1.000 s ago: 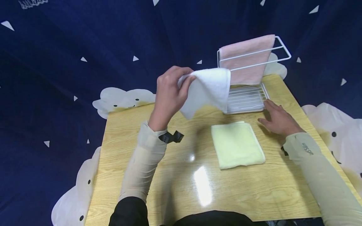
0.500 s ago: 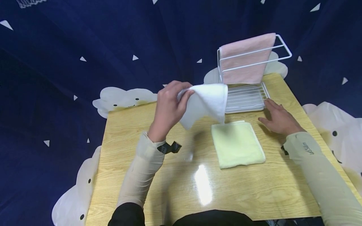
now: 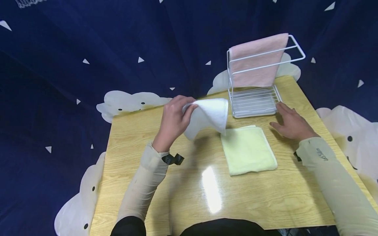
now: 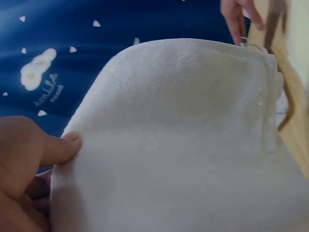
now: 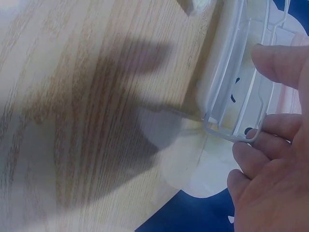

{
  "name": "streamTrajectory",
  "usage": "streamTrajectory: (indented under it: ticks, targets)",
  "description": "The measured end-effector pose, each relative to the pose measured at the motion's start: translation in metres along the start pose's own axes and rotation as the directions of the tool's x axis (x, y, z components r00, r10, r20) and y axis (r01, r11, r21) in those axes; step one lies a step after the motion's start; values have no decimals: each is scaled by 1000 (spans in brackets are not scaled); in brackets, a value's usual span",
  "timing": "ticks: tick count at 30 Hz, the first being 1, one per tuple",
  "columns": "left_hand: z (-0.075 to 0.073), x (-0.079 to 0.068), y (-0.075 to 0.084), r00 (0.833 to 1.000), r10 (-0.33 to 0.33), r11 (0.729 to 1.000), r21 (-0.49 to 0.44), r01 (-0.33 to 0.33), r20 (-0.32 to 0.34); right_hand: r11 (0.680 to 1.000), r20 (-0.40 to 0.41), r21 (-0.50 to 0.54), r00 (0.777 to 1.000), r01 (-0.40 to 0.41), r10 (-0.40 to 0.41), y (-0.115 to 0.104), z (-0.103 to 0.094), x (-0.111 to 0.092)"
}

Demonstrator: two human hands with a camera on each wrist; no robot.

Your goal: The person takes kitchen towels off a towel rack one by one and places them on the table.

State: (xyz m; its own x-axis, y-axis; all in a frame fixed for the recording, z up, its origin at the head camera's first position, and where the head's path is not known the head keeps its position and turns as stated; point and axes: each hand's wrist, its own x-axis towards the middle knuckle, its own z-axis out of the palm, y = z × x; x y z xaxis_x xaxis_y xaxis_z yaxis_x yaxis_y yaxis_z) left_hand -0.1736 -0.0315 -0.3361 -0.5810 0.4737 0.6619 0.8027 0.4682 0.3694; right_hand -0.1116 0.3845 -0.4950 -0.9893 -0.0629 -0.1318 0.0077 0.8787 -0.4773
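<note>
My left hand (image 3: pixel 174 119) pinches one edge of a white towel (image 3: pixel 214 109) between thumb and fingers. The towel hangs folded above the table, its far corner overlapping the yellow towel in the head view. That pale yellow towel (image 3: pixel 249 150) lies folded flat on the wood. Behind it stands a white wire towel rack (image 3: pixel 254 115) with a tray base, and a pink towel (image 3: pixel 255 78) drapes over its back bar. My right hand (image 3: pixel 292 124) rests at the rack's front right corner, fingers touching the base wire (image 5: pixel 247 140) and thumb held apart.
The wooden table (image 3: pixel 136 147) carries all of this, with a bright light reflection near its front. A dark blue curtain (image 3: pixel 118 42) with white triangles hangs behind. White cloud cutouts (image 3: pixel 124 102) line the table's edges.
My left hand has lowered the white towel and drawn it slightly left, away from the rack, uncovering the rack's left upright. My right hand stays at the rack's corner.
</note>
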Motion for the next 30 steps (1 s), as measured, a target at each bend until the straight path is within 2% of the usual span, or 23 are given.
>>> streamTrajectory:
  ticks: [8,20,30]
  targets:
    - [11,-17,-18,998,-42,999,11,41,48,1000,1,-7,1000,3,-3,1,1,0]
    - [21,-35,-41,996,-45,999,-19,46,73,1000,-6,-2,1000,-1,1,2,1,3]
    - [36,-51,-67,985,-79,997,-15,82,155,1000,-14,4,1000,11,-11,1,0,1]
